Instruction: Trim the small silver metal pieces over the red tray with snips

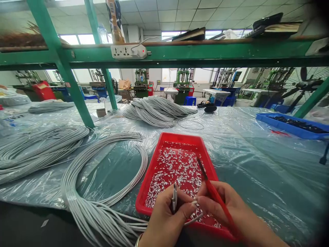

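Over the front of a red tray (144, 192) both hands meet, fingertips nearly touching. My left hand (167, 216) is closed on a grey cable (194, 219); shiny cable ends (174, 197) stick up between its thumb and fingers. My right hand (226, 202) grips a red tool with a dark, slim tip (212, 188), which looks like tweezers and points up and away. Its thumb and forefinger also pinch at the whitish cable end held by the left hand. Small silvery scraps (177, 168) are scattered across the tray's bottom.
Coiled grey cables (74, 178) lie left of the tray, with another coil (38, 151) farther left and a large bundle (156, 109) behind. A blue tray (290, 127) of black parts is at right. Above runs a green shelf (205, 53) with a power strip (128, 51).
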A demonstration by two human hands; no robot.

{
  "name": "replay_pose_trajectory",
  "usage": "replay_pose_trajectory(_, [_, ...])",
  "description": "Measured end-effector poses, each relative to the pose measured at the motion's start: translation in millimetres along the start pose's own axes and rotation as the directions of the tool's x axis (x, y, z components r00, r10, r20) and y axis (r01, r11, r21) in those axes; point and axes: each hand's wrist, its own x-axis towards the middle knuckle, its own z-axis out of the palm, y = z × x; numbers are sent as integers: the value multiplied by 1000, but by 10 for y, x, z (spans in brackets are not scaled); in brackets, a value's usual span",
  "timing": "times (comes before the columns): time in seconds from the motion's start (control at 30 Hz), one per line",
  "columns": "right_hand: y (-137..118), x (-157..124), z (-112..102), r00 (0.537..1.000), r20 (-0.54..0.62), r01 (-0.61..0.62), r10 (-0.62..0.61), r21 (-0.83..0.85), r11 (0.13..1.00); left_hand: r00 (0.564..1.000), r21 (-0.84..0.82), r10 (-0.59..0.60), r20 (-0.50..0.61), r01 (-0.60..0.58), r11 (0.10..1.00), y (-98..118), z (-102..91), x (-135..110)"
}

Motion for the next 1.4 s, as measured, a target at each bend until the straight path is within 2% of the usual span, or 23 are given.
replay_pose_trajectory(0.07, [37, 2, 5, 990, 92, -124, 105, 220, 968, 998, -35, 19, 54, -17, 999, 2, 4, -3])
replay_pose_trajectory(0.13, [70, 2, 14, 968, 207, -204, 139, 338, 919, 989, -81, -17, 147, 29, 996, -10, 1, 0])
replay_pose_trajectory(0.17, [75, -1, 22, 963, 227, -221, 146, 358, 907, 982, -95, -45, 182, 64, 993, -18, -2, 3])
replay_pose_trajectory(0.23, [51, -17, 46, 978, 144, -191, 150, 339, 921, 976, -105, -98, 194, 120, 987, -29, -7, 14])
replay_pose_trajectory(0.33, [-23, -61, 89, 997, -46, -52, 60, 155, 987, 987, -89, -113, 118, 124, 988, -25, -8, 33])
replay_pose_trajectory(0.47, [-49, -119, 84, 983, -158, 70, -94, -153, 986, 989, -62, -114, 99, 121, 991, -27, -5, 48])
replay_pose_trajectory(0.5, [-49, -130, 64, 976, -158, 105, -150, -264, 959, 987, -44, -121, 104, 126, 991, -36, -6, 49])
replay_pose_trajectory(0.57, [-62, -145, 7, 957, -97, 190, -273, -499, 845, 978, -10, -153, 145, 156, 988, -60, -10, 44])
replay_pose_trajectory(0.63, [-87, -146, -50, 947, -13, 245, -322, -619, 746, 961, 13, -179, 209, 181, 983, -76, -19, 36])
replay_pose_trajectory(0.67, [-92, -137, -72, 957, 13, 240, -290, -597, 766, 955, 24, -176, 239, 175, 984, -77, -26, 32])
replay_pose_trajectory(0.7, [-85, -120, -87, 973, 29, 211, -227, -497, 842, 949, 31, -167, 269, 165, 986, -76, -34, 30])
replay_pose_trajectory(0.77, [-26, -62, -96, 993, 97, 76, -62, -144, 987, 928, 10, -162, 335, 169, 986, -72, -54, 40])
replay_pose_trajectory(0.83, [73, 11, -83, 982, 185, -57, 26, 168, 984, 877, -76, -189, 442, 247, 966, -90, -82, 73])
replay_pose_trajectory(0.9, [152, 68, -59, 977, 212, -81, 22, 272, 959, 833, -205, -199, 516, 346, 916, -143, -114, 128])
replay_pose_trajectory(0.97, [163, 85, -31, 981, 194, -38, -18, 280, 959, 809, -294, -182, 558, 398, 869, -211, -148, 187])
replay_pose_trajectory(1.07, [59, 46, 24, 970, 230, 32, -85, 224, 974, 795, -346, -202, 572, 457, 820, -261, -192, 228])
replay_pose_trajectory(1.17, [-46, 2, 88, 973, 218, 14, -69, 243, 970, 817, -345, -297, 495, 498, 795, -203, -213, 190])
replay_pose_trajectory(1.27, [-43, 4, 129, 998, 58, 24, -36, 200, 979, 838, -336, -327, 436, 489, 805, -117, -205, 139])
replay_pose_trajectory(1.4, [48, 27, 149, 984, -138, 112, -109, 14, 994, 863, -304, -312, 397, 444, 842, -124, -161, 145])
